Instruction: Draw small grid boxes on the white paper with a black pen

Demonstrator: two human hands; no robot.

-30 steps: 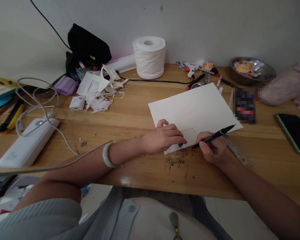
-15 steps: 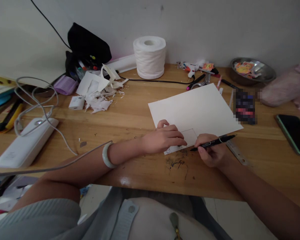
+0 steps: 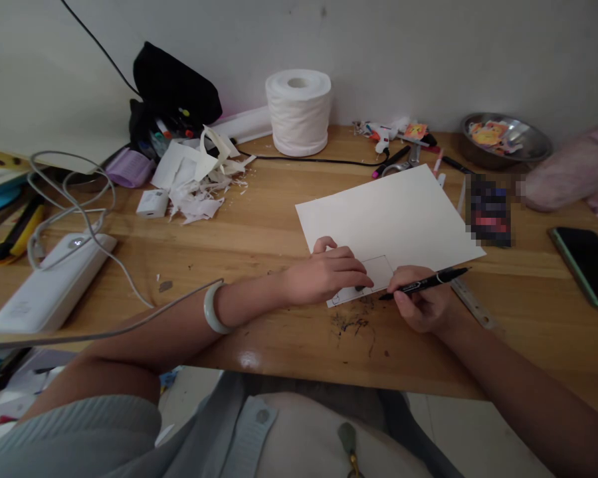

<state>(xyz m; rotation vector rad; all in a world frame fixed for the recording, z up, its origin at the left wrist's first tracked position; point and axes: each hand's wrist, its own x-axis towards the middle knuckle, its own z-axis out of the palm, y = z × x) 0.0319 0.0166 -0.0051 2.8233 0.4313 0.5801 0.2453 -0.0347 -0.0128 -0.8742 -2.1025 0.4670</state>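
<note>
paper (image 3: 389, 216): white, thinly outlined | pen (image 3: 431, 281): slim, black, gripped in right hand (image 3: 423, 309) | left hand (image 3: 323, 273): hold unclear

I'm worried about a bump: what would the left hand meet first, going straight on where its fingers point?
Probably the black pen, tip first, then the right hand holding it; how they line up in height above the paper is hard to tell.

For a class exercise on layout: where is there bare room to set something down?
Bare desk lies between the paper scraps and white sheet, and between the right forearm and phone. Crowded: near the steel bowl and black pouch.
</note>
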